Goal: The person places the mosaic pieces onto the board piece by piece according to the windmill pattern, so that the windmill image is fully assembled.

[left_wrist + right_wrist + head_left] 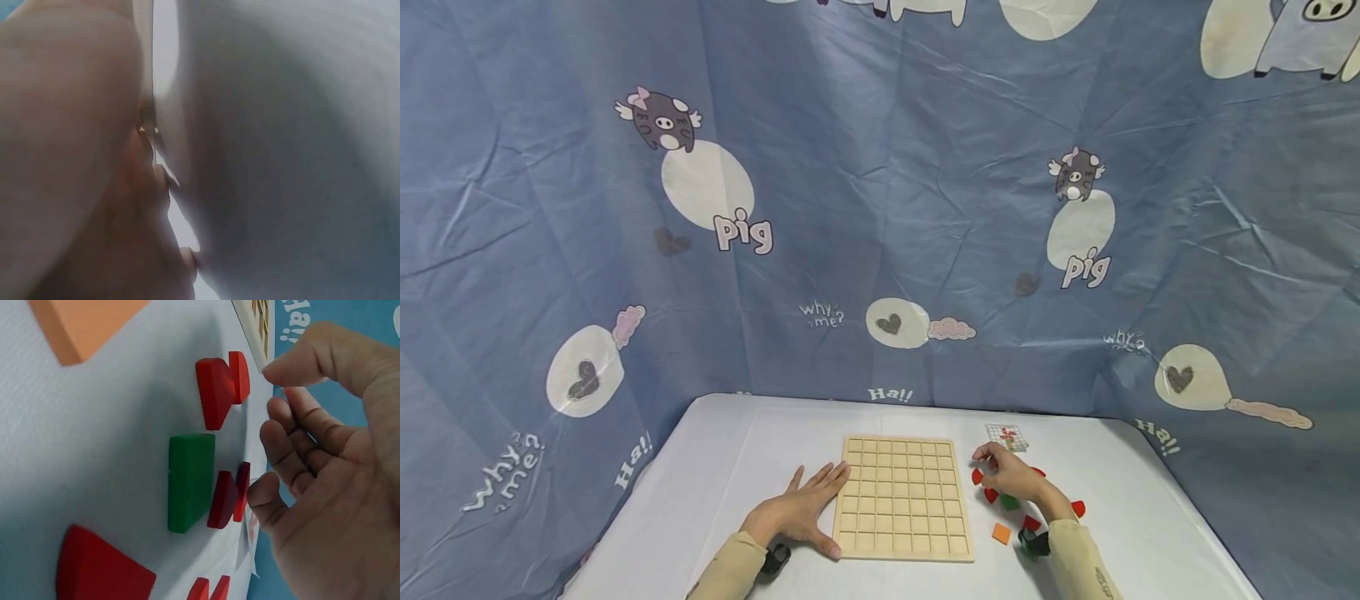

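Grid board [902,493]: open from above
9 o'clock edge: left hand [802,508] blocks
3 o'clock: right hand [1017,477], red pieces [991,496]

Blue curtain [850,200] (pig-printed) behind a white table [760,454].

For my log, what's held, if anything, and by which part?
Nothing visible: the right hand looks empty; the left hand lies spread against the wooden grid board.

Pale wooden grid board [901,500] lying flat, red curved-edged pieces [215,394] and green block [191,481] to its right.
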### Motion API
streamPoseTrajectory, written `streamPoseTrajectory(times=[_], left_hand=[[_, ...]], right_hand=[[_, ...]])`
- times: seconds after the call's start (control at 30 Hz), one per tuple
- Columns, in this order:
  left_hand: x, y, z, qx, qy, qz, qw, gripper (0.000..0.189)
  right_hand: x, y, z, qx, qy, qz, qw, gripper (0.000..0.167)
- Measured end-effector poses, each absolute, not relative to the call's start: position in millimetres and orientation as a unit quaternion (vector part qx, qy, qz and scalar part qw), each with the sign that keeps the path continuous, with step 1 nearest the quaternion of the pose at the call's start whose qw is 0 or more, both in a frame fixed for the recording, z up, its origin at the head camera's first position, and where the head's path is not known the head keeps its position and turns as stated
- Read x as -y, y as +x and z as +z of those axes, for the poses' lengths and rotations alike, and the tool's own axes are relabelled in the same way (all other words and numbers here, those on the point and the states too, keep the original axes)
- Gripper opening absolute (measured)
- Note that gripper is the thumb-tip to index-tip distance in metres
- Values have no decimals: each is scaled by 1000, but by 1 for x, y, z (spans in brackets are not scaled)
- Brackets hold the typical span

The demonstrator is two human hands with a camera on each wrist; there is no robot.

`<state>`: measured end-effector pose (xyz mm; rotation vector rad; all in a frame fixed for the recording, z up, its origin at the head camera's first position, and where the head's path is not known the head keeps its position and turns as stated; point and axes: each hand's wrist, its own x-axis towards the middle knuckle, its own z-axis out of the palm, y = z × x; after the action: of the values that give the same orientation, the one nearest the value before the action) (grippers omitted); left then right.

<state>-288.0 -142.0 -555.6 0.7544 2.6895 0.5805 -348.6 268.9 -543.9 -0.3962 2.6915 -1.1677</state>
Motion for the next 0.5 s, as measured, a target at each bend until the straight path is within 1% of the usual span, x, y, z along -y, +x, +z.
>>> streamPoseTrajectory(times=[0.5], left_hand=[[140, -287, -553, -937, 253, 193, 145, 132]], right_hand=[[-264, -352, -552, -926, -123, -348, 80, 27]])
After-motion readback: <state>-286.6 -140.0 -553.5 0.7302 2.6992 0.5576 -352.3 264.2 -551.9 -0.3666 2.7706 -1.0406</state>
